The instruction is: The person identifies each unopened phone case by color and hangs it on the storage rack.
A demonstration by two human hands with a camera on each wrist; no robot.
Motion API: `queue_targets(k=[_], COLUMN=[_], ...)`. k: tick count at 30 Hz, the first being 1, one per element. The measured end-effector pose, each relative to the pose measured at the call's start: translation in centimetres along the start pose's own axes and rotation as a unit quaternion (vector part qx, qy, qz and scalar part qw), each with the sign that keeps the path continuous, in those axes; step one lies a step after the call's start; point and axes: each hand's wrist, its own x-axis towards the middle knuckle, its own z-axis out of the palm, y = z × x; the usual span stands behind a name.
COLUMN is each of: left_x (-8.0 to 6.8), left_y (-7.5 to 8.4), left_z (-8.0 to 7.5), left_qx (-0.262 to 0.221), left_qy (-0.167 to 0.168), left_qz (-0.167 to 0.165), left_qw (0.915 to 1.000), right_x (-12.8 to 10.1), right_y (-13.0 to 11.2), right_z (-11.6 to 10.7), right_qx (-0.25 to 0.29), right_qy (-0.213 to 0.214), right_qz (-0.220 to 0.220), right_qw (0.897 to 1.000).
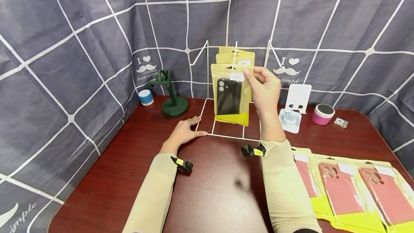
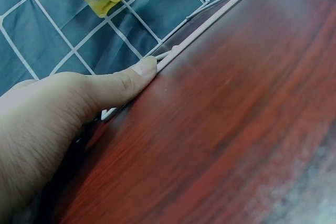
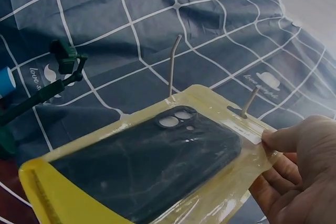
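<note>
A yellow packet with a black phone case (image 1: 230, 96) (image 3: 152, 163) hangs on the middle hook (image 1: 235, 51) of a white wire rack (image 1: 207, 114). My right hand (image 1: 264, 87) (image 3: 296, 169) pinches the packet's top right corner near its white label. More yellow packets (image 1: 237, 55) hang behind it. My left hand (image 1: 184, 130) (image 2: 79, 103) lies flat on the table, fingers straight and touching the rack's wire base (image 2: 194, 35).
Pink phone cases in yellow packets (image 1: 349, 190) lie at the front right. A green stand (image 1: 171, 100), a blue speaker (image 1: 146, 97), a white phone holder (image 1: 295, 107), a pink speaker (image 1: 322, 113) and a small silver device (image 1: 341, 122) stand along the back of the red-brown table (image 1: 129, 161).
</note>
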Motion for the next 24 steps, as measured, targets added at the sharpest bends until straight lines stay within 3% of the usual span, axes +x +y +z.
queue_targets(k=[9,24], left_x=[0.0,0.1], left_y=[0.2,-0.1], left_z=[0.2,-0.1], left_qx=[0.000,0.000], left_qy=[-0.002,-0.001], left_qz=[0.003,0.006], left_qw=[1.0000,1.0000], right_x=[1.0,1.7], right_y=[1.8,2.4], right_z=[0.0,0.3], right_qx=[-0.010,-0.023], right_qy=[0.026,0.067], right_qz=[-0.006,0.006], right_qw=[1.000,0.997])
